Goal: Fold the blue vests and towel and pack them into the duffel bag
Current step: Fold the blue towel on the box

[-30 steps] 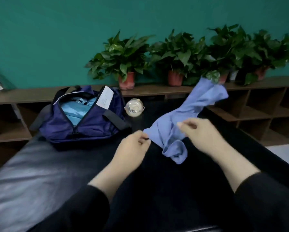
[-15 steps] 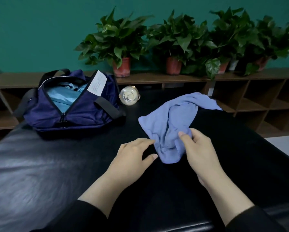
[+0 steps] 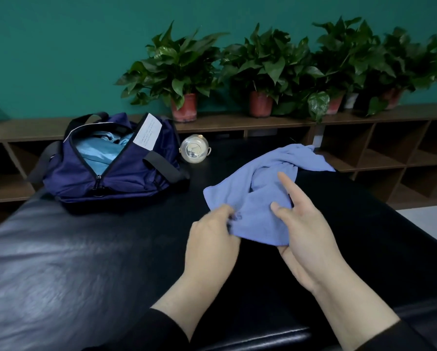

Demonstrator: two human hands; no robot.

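Teal wall [image 3: 60,46] backs a long brown wooden shelf unit [image 3: 237,122] lined with leafy green potted plants [image 3: 179,72] in terracotta-coloured pots, seen from the head camera. Below it stretches a padded black table [image 3: 85,274] with a smooth, faintly glossy leather-like skin that shows soft creases.

At about ten o'clock on the table sits a navy-blue fabric duffel bag [image 3: 126,178], soft-sided with black webbing straps, its zip open along the top. Pale blue folded cloth [image 3: 98,153] fills the opening. A white rectangular paper tag [image 3: 147,133] hangs at the bag's upper edge; its rows of small print are too fine to read. Just beside the bag, at about twelve o'clock, stands a round clear glass jar with small side handles [image 3: 195,152].

Near the middle, toward one o'clock, lies the periwinkle-blue soft towel [image 3: 263,198], rumpled and partly bunched, its far end trailing toward the table's right edge. Dark lettering sits near its lower left corner, partly covered and not legible.

The person's left hand [image 3: 212,239] pinches the towel's near edge between thumb and curled fingers. The right hand [image 3: 306,234] grips the towel's lower right part, thumb on top of the cloth and lower fingers beneath it, while the index finger points out straight over the fabric. Both wrists emerge from black sleeves [image 3: 161,330].
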